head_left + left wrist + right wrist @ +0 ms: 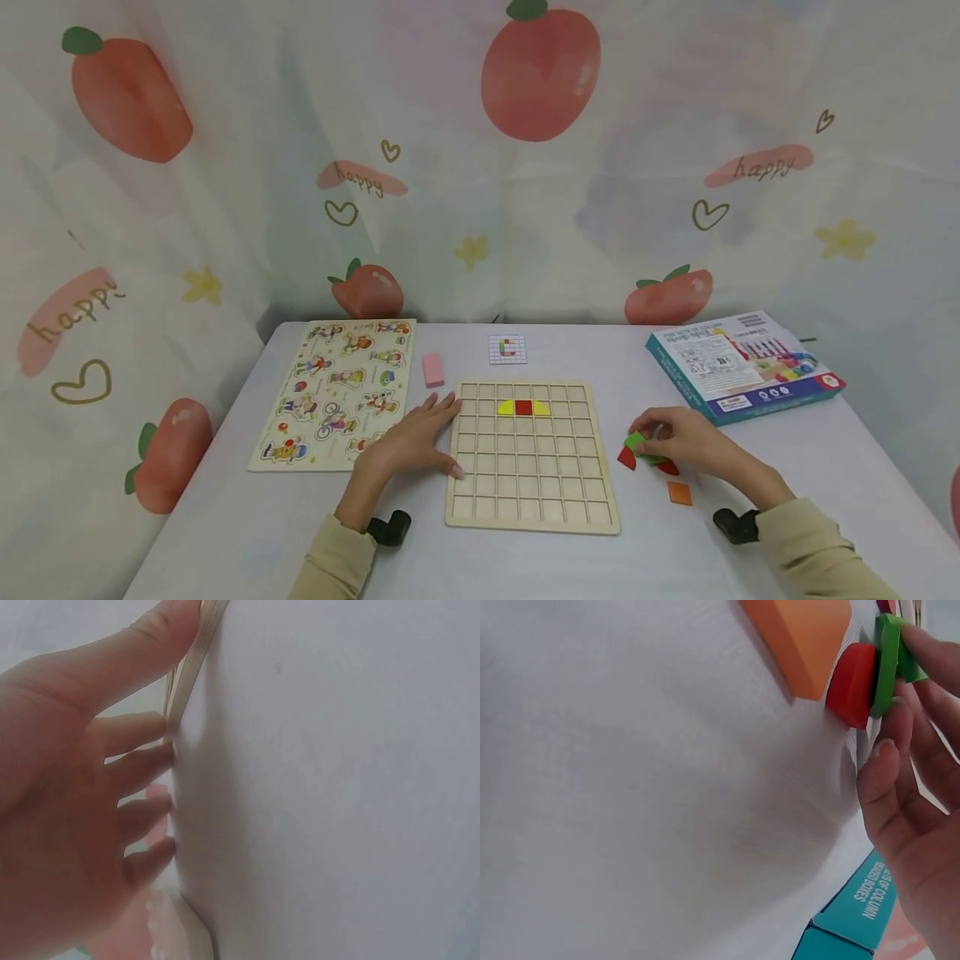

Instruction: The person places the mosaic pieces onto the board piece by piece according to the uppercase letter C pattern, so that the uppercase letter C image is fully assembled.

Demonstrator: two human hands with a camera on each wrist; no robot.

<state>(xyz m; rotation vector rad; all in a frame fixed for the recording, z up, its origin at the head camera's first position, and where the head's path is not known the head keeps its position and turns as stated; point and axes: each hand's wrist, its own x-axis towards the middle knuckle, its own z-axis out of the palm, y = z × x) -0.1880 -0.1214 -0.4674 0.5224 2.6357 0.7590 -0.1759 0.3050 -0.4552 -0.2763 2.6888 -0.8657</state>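
Observation:
A wooden grid board [530, 509] lies flat on the table, with a red square tile [523, 407] between two yellow quarter-round tiles [506, 407] in an upper row. My left hand [408, 440] rests at the board's left edge, fingers spread and thumb on the rim. To the right of the board, my right hand [693, 440] pinches a green tile [634, 442] between thumb and fingers. Another green piece [910, 663] shows just behind it. Around that hand lie a red curved tile [627, 457], a second red tile [668, 468] partly hidden under the fingers, and an orange square tile [680, 493].
Left of the board lies a picture puzzle board [330, 392], with a pink block [433, 370] beside it. A small pattern card [507, 349] is behind the grid board. At the back right lies a blue-edged box [742, 367]. A printed curtain [480, 208] surrounds the table.

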